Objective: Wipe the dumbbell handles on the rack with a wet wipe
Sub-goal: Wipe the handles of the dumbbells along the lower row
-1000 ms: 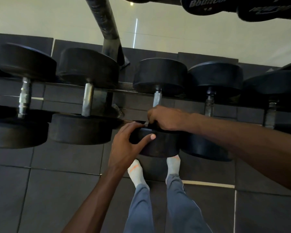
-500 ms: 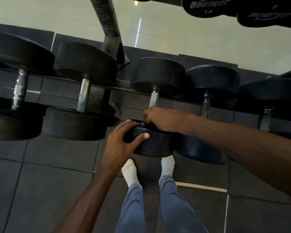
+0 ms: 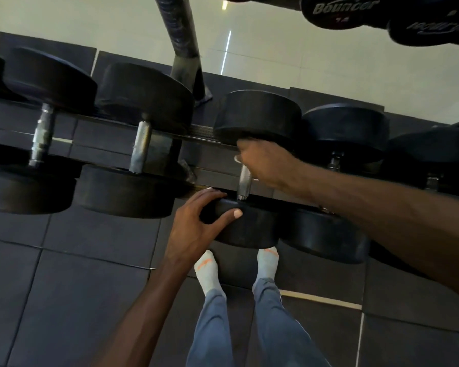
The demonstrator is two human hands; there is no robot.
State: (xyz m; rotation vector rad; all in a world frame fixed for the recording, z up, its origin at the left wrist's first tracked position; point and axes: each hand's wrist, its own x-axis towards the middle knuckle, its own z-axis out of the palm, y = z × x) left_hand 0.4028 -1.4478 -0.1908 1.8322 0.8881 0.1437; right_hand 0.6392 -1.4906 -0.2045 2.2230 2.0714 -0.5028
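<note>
Several black dumbbells lie side by side on the rack rail (image 3: 200, 132). My right hand (image 3: 265, 162) is curled round the far end of the steel handle (image 3: 244, 185) of the middle dumbbell, close under its far head (image 3: 257, 116). A small white edge of the wet wipe (image 3: 237, 158) shows at my fingers; most of it is hidden. My left hand (image 3: 196, 223) grips the rim of that dumbbell's near head (image 3: 249, 229), thumb on its side face. The lower half of the handle is bare.
Two dumbbells with bare steel handles (image 3: 141, 144) (image 3: 41, 136) sit to the left, more to the right (image 3: 339, 136). A slanted rack post (image 3: 180, 41) rises behind. An upper tier of dumbbells (image 3: 345, 11) hangs overhead. My feet in socks (image 3: 207, 271) stand on dark floor mats.
My right hand has slid along the handle from the near head up to the far head, uncovering the lower handle. My left hand kept its hold on the near head.
</note>
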